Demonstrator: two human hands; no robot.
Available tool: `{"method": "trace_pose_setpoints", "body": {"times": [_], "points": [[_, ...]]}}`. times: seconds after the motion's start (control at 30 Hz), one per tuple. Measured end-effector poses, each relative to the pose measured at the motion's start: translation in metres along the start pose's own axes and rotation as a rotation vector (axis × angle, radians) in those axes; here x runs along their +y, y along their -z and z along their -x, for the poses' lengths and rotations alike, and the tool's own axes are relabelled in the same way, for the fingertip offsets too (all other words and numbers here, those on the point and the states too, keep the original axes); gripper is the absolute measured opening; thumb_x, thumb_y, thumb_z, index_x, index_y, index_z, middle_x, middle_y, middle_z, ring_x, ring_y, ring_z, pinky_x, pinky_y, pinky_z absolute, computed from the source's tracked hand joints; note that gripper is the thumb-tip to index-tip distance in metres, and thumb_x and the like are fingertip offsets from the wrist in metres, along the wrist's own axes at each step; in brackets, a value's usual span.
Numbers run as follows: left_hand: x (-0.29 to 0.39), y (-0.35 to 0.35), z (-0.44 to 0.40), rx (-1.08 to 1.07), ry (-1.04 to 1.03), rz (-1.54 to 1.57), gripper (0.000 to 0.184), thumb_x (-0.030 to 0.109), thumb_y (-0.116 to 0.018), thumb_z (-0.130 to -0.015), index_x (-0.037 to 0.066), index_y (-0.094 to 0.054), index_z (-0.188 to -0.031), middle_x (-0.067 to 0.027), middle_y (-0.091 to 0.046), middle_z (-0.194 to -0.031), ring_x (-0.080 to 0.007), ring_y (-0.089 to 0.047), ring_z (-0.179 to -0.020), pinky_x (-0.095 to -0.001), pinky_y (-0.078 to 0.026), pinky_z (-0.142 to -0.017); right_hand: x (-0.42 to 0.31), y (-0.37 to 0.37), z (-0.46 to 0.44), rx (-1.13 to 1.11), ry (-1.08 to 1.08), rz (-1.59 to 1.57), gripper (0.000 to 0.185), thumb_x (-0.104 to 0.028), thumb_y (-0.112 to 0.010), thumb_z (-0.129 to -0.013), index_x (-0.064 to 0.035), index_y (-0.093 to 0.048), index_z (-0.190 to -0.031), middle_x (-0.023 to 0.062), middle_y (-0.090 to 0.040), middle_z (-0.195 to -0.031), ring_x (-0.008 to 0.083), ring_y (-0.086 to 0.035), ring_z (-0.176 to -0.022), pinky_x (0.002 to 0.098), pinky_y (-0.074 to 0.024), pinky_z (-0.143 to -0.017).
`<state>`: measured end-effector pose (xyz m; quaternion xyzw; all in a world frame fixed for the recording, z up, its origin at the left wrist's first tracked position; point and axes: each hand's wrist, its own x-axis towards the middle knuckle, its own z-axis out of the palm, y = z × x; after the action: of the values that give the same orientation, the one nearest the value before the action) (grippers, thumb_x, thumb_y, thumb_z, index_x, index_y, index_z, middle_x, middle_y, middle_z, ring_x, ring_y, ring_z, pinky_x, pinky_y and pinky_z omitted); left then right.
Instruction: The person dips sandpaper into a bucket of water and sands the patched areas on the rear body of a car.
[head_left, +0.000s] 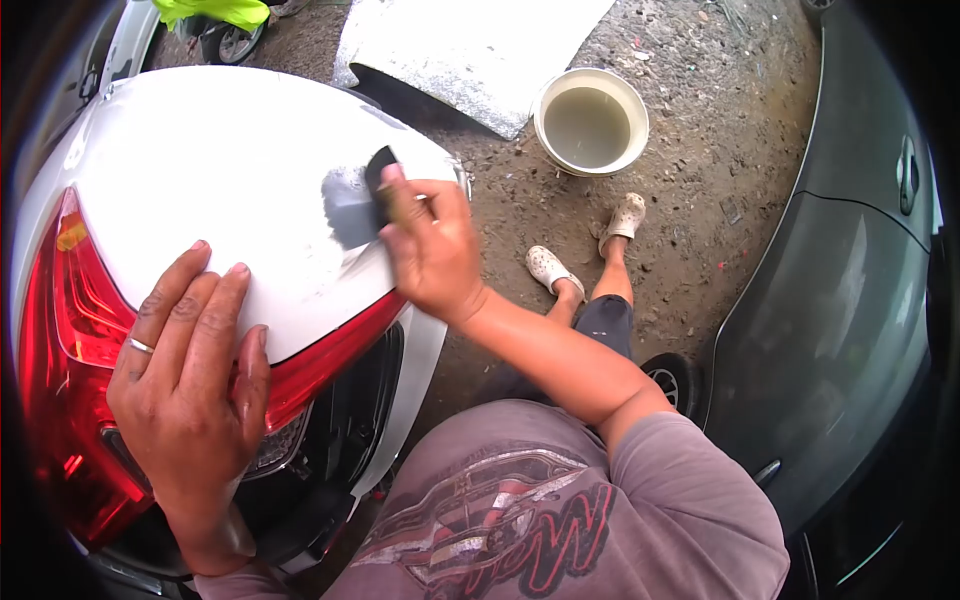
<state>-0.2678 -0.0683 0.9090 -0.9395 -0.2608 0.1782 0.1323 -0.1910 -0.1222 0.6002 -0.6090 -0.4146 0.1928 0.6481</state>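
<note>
A white car panel (220, 150) curves across the left of the view, with a red tail light (80, 400) below it. Near the panel's right edge is a grey patch (348, 205). My right hand (435, 240) grips a thin black pad (380, 180), held on edge at the right side of that patch. My left hand (195, 370) lies with fingers spread over the panel's lower edge and the tail light, holding nothing; a ring is on one finger.
A bucket of cloudy water (641, 115) stands on the dirt ground (690, 200), beside a silvery sheet (460, 50). A dark grey car (830, 300) is at the right. My feet in light clogs are between the cars. A wheel and bright yellow-green cloth (215, 10) show at the top left.
</note>
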Motion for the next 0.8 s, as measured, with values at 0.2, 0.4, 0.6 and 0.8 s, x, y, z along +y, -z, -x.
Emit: {"method": "trace_pose_setpoints", "body": {"times": [0.2,0.4,0.6,0.8], "points": [[0.003,0.001,-0.003,0.001,0.018,0.003,0.037,0.005,-0.074,-0.092,0.001,-0.076,-0.128,-0.0196,-0.077,-0.126,-0.036,-0.07,-0.13,-0.0445,-0.06,-0.102,-0.029,0.001,-0.012,0.047,0.171,-0.079,0.072,-0.016,-0.078,-0.088,-0.0163,-0.06,-0.158,0.0153,-0.064,-0.124,0.0338,-0.063,-0.108,0.0442,-0.056,-0.091],[0.007,0.001,-0.005,0.011,-0.004,-0.024,0.034,0.006,-0.075,-0.091,-0.001,-0.078,-0.124,-0.0195,-0.079,-0.116,-0.0371,-0.072,-0.127,-0.0452,-0.061,-0.1,-0.029,0.001,-0.008,0.04,0.034,-0.016,0.061,-0.021,-0.071,-0.1,-0.0133,-0.057,-0.158,0.0155,-0.064,-0.117,0.0344,-0.062,-0.105,0.0436,-0.0576,-0.09],[0.009,0.002,-0.004,0.014,-0.014,-0.026,0.033,0.006,-0.074,-0.092,-0.001,-0.077,-0.124,-0.019,-0.079,-0.116,-0.0374,-0.072,-0.127,-0.0454,-0.06,-0.099,-0.021,0.001,0.003,0.017,-0.129,0.078,0.059,-0.021,-0.069,-0.102,-0.0126,-0.056,-0.159,0.0161,-0.062,-0.114,0.0354,-0.061,-0.104,0.0461,-0.0562,-0.089],[0.009,0.001,-0.004,0.008,0.001,-0.015,0.033,0.006,-0.074,-0.092,-0.001,-0.077,-0.124,-0.0185,-0.078,-0.116,-0.0378,-0.072,-0.127,-0.0458,-0.06,-0.1,-0.081,0.005,-0.013,0.071,0.093,-0.062,0.067,-0.023,-0.071,-0.097,-0.0076,-0.052,-0.159,0.0215,-0.06,-0.12,0.0377,-0.06,-0.103,0.0449,-0.0564,-0.086]]}}
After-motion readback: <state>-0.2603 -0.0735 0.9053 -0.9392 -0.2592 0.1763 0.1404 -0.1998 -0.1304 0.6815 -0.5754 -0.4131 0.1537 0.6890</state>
